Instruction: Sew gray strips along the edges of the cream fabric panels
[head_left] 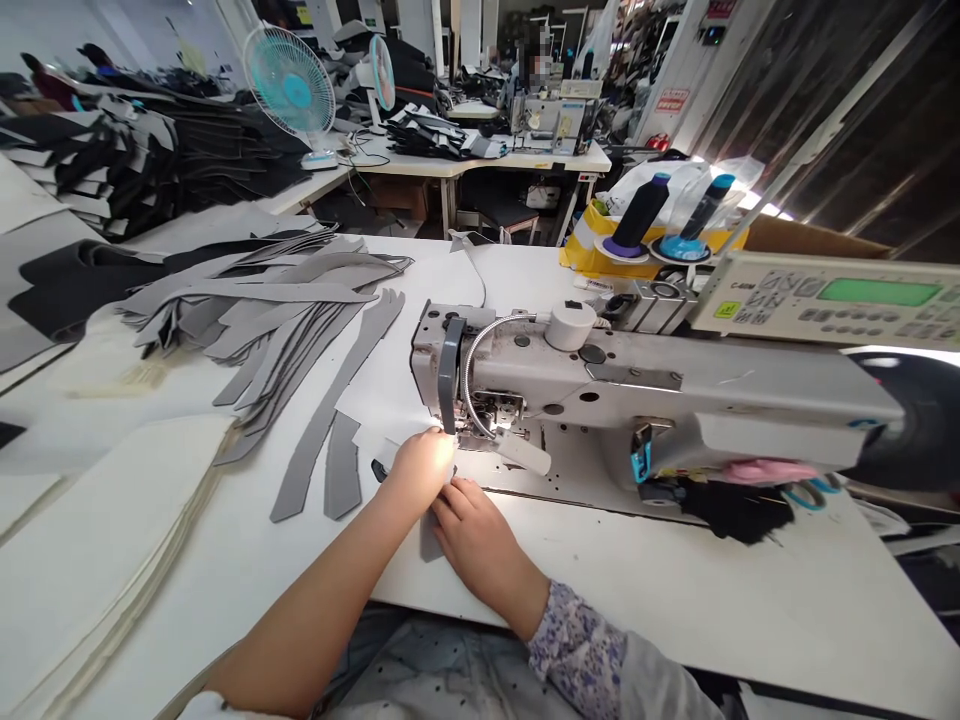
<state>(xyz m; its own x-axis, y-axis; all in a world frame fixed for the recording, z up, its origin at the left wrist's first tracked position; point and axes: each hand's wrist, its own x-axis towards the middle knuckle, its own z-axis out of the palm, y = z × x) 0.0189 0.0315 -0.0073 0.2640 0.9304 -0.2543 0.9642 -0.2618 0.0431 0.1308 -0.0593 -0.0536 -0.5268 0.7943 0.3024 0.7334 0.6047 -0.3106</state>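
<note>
- The floral sleeve [574, 640] lies nearest the camera. It covers the right forearm, and the left forearm is bare.
- The right hand [474, 537] lies palm down on the table [675, 600]. Its fingers are extended and close together, pressing on the grey piece [429, 542]. They grip nothing.
- The left hand [420, 468] sits at the far end of that piece, just in front of the needle area [487, 420] of the sewing machine [660, 385]. The lamp washes it out, so it cannot be told whether its fingers are curled or pinching.
- The grey piece lies flat on the machine bed between the two hands. Most of it is covered, with one corner showing near the table edge.
- Step in hand, as a judgement: the piece is being aligned at the presser foot — placement rather than stitching.
- The next move calls for a square leading edge, even downward pressure from both hands, and fingertips kept clear of the needle.
- Two loose grey strips [330, 445] lie just left of the hands. A fanned pile of strips [285, 300] lies further back.
- Thread cones [645, 210] and a control panel [832, 300] stand behind the machine — well apart from the hands.
</note>
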